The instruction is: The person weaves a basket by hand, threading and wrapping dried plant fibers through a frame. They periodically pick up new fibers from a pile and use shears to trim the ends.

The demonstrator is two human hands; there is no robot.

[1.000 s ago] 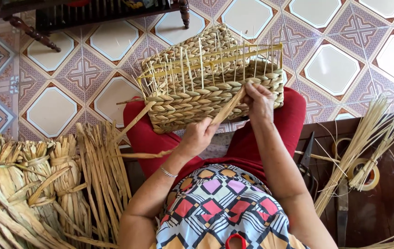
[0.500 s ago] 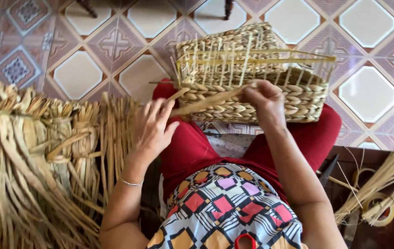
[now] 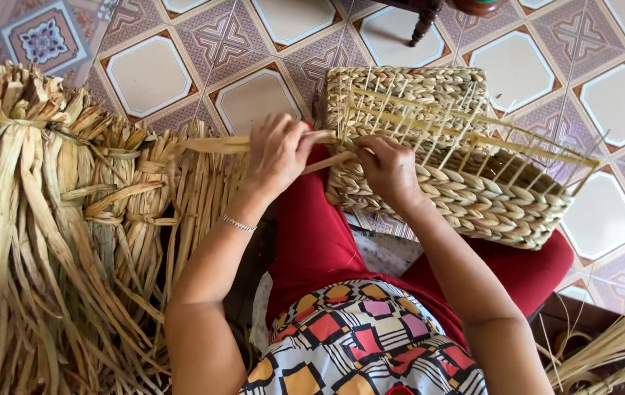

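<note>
At far left, bundles of dried straw-coloured leaves (image 3: 42, 219) lie heaped on the patterned tile floor (image 3: 148, 73), their flat blades fanning downward and their tops tied with bands of the same fibre. Just right of the heap, a long flat strand (image 3: 213, 144) runs roughly level from the bundles toward the centre. The left hand (image 3: 277, 151) is closed over this strand, fingers curled around it and knuckles turned up; a thin bracelet (image 3: 238, 222) circles the wrist below. A second, narrower length of fibre (image 3: 327, 162) slants from beneath the left hand to the right hand. The right hand (image 3: 389, 172) rests against the near left corner of the half-woven basket (image 3: 473, 205), fingers bent and pressed together at the weave; whether they pinch the fibre cannot be told, since the back of the hand covers the fingertips. The basket lies across the person's lap on red trousers (image 3: 319, 249), tilted, with its braided wall finished low down and thin bare upright stakes (image 3: 466, 124) rising from it, held by a slender horizontal rod near their tops. A patterned top in red, yellow and white (image 3: 356, 336) shows at bottom centre. At upper right, a dark turned furniture leg (image 3: 426, 22) stands on the tiles. At lower right, loose pale stalks (image 3: 612, 351) spread over a dark wooden surface.
</note>
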